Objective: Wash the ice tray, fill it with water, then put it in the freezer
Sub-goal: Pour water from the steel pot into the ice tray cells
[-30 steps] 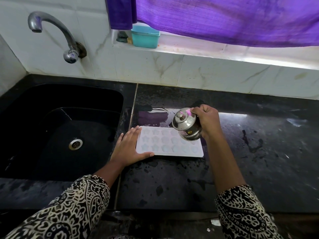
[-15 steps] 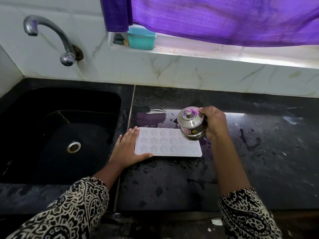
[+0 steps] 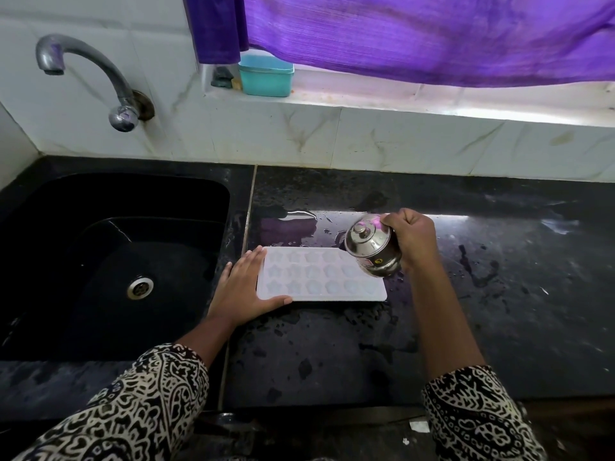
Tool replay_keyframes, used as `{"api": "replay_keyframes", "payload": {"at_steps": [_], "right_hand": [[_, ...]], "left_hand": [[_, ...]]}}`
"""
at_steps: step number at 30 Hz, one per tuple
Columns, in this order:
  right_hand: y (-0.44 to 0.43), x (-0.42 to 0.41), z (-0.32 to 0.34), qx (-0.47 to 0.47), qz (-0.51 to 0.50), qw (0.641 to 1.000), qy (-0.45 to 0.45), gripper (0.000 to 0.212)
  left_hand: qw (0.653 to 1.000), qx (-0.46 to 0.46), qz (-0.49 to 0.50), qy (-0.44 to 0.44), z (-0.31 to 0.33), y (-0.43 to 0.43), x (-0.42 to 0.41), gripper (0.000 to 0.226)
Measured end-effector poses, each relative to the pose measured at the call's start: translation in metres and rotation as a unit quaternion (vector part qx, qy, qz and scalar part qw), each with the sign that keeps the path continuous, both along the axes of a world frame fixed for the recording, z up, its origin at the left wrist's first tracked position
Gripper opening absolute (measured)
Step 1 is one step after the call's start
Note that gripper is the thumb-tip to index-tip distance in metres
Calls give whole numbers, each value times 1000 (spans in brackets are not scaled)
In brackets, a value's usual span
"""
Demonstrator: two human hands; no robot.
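A white ice tray [image 3: 319, 277] with star-shaped cells lies flat on the wet black counter [image 3: 466, 327], just right of the sink. My left hand [image 3: 243, 291] rests flat against the tray's left end, fingers straight, thumb along its front edge. My right hand [image 3: 414, 236] grips a small steel pot [image 3: 372, 247] with a knobbed lid, tilted toward the left above the tray's right end. No stream of water can be made out.
A black sink [image 3: 109, 261] with a steel drain [image 3: 140, 287] lies at the left under a curved tap [image 3: 100, 74]. A teal box [image 3: 266, 76] sits on the window ledge below a purple curtain [image 3: 416, 34]. Puddles lie behind the tray.
The steel pot in my right hand has shifted slightly to the right over the tray's right end. My left hand and the tray have stayed put.
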State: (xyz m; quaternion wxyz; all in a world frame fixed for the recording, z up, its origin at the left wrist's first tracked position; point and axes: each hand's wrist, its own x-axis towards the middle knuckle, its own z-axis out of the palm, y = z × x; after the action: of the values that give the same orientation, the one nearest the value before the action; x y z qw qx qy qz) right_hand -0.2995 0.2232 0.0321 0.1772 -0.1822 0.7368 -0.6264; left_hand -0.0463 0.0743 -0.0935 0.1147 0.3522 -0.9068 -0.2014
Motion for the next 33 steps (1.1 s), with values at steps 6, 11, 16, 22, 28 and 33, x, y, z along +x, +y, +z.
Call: {"api": "replay_keyframes", "payload": {"at_steps": [6, 11, 16, 22, 28, 33], "right_hand": [[1, -1, -2, 10, 9, 1000, 19, 38], [0, -1, 0, 10, 10, 999, 33, 39], [0, -1, 2, -2, 17, 999, 36, 40], [-2, -1, 5, -5, 25, 999, 33, 42], [-2, -2, 6, -7, 26, 999, 40, 40], [-2, -3, 7, -4, 25, 999, 43, 40]], "left_hand": [[1000, -3, -1, -1, 0, 0, 0, 128], [1000, -3, -1, -2, 1, 0, 0, 130], [1000, -4, 0, 6, 1, 1, 1, 129], [1000, -6, -1, 5, 1, 1, 1, 130], [1000, -4, -2, 4, 1, 1, 1, 129], [1000, -1, -2, 4, 1, 1, 1, 129]]}}
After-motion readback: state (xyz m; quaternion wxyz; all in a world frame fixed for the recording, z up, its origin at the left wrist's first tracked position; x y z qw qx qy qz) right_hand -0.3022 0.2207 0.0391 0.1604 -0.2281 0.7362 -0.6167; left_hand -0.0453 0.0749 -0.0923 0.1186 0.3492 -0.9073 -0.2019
